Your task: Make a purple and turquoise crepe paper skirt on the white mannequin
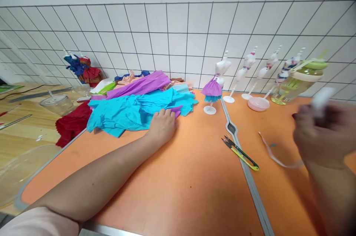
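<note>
While the left hand (162, 126) is laid on the near right part of a crumpled turquoise fabric (122, 113), a small purple piece (178, 110) is seen at its fingertips, just to the right and slightly beyond them. The visible end of this piece is tapered to a point, and its long axis is directed rightward and a little away from the person; the rest is covered by the hand, so its full length cannot be told. The fingers of the left hand are bent downward, but whether the purple piece is pinched or only pressed cannot be made out. By that hand the piece is directly reached, whereas the right hand (319, 139) is placed well apart, raised over the right side of the orange surface (194, 176). The right hand is blurred, yet its fingers are seen curled around a white object (322, 98), whose exact nature cannot be told. Near that hand, a pale ribbon (271, 152) is curved across the surface toward the wrist. Between the two hands, yellow-and-black snips (240, 153) are laid obliquely across a grey strip (253, 187), with their blades pointed to the far left, roughly toward a small mannequin (219, 71) by which a purple-and-blue skirt (211, 88) is worn.
</note>
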`<state>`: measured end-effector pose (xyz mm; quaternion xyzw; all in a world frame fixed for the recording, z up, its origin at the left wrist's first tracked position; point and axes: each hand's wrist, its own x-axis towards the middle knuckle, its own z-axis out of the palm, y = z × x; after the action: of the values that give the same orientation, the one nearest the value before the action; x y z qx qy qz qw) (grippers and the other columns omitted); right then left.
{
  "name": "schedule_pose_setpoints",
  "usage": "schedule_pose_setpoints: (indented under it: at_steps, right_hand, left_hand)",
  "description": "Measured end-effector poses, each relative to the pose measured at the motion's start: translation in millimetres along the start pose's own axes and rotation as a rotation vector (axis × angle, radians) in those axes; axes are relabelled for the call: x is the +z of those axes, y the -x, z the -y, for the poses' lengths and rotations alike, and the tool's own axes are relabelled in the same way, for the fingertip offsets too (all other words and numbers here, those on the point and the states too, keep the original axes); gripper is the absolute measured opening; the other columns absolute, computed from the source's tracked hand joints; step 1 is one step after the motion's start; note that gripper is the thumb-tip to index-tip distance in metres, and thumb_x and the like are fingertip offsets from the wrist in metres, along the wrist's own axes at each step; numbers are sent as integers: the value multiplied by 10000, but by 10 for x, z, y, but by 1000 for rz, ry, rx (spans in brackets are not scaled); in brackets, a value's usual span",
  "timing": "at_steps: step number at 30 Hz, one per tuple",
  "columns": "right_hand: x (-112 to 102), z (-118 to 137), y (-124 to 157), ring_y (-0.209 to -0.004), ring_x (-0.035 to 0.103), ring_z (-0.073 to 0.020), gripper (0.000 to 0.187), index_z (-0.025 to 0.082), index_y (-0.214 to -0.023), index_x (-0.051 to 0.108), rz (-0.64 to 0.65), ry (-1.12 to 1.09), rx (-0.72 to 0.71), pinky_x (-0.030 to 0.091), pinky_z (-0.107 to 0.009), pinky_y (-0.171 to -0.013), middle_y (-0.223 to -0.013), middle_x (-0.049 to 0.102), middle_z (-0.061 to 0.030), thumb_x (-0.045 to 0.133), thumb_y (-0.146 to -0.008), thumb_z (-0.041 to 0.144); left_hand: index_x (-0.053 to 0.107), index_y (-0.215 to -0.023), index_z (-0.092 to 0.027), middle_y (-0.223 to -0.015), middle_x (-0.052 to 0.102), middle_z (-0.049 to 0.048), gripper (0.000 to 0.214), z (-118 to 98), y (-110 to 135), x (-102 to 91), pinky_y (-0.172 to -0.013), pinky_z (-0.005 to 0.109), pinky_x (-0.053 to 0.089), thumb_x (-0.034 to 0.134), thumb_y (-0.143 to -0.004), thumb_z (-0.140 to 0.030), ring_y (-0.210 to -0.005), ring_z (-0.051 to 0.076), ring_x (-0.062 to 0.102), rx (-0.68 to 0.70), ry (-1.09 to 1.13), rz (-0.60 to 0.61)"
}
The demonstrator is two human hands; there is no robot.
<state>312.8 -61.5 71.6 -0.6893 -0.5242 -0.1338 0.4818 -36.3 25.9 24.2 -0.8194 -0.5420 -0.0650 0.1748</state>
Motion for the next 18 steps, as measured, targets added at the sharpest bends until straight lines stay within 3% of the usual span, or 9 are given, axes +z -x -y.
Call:
schedule_pose_setpoints:
  at_steps: [1,3,5,8,10,12,14,16,18]
  right_hand:
    - [58,-67,-2,-526,261,-132,285,222,-665,456,1,237,-79,148,-292,-526,-576,330,21,498,-869,416]
    - [215,-208,13,-565,374,-157,258,219,-754,535,238,507,-202,162,-294,-522,-639,477,-27,439,-911,399]
    - [388,-359,35,-671,496,-199,278,230,-937,586,505,582,-268,206,-293,-522,-780,598,-76,380,-943,416]
    - [574,-543,57,-757,574,-256,401,247,-1075,595,778,615,-135,289,-306,-542,-891,655,-113,378,-917,544]
    - [609,-577,72,-808,591,-304,526,235,-1105,595,783,627,-79,350,-343,-568,-938,658,-138,383,-866,653]
    - [582,-507,105,-914,579,-361,604,185,-1155,577,634,646,-122,400,-403,-625,-996,645,-183,395,-847,672]
    - [533,-335,177,-1023,550,-383,565,138,-1225,537,466,604,-232,423,-449,-725,-1065,627,-214,428,-877,570]
    - [499,-90,298,-1061,555,-323,441,171,-1272,505,479,387,-349,431,-431,-825,-1126,627,-167,436,-914,419]
    - [495,179,458,-1088,558,-266,414,212,-1253,510,631,90,-439,436,-388,-903,-1172,623,-109,518,-881,394]
  left_hand:
    - [638,-987,-116,-1009,626,153,282,27,-6,17,-737,399,368,467,-927,-332,-963,306,538,-1,-21,29]
    - [658,-904,-125,-956,646,137,245,54,-9,41,-755,413,348,438,-927,-229,-931,291,551,23,-41,75]
    - [658,-836,-126,-880,651,122,248,47,-5,41,-768,423,333,419,-901,-123,-910,280,557,56,-48,85]
    - [647,-832,-123,-841,644,116,247,-13,14,-3,-774,427,331,410,-878,-73,-932,284,549,130,-24,21]
    - [635,-885,-135,-881,646,111,223,-78,39,-39,-793,420,342,413,-906,-131,-950,274,546,218,77,-31]
    - [612,-916,-153,-910,645,90,218,-162,75,-60,-798,384,368,408,-940,-222,-933,239,553,287,288,-24]
    - [586,-914,-161,-899,641,68,244,-257,119,-63,-772,333,398,384,-962,-289,-887,200,561,305,539,40]
    - [569,-908,-164,-877,637,53,258,-347,164,-58,-751,301,415,364,-969,-310,-855,180,566,316,724,103]
    - [563,-914,-170,-878,638,41,251,-410,205,-61,-756,288,426,367,-967,-316,-849,170,573,349,846,132]
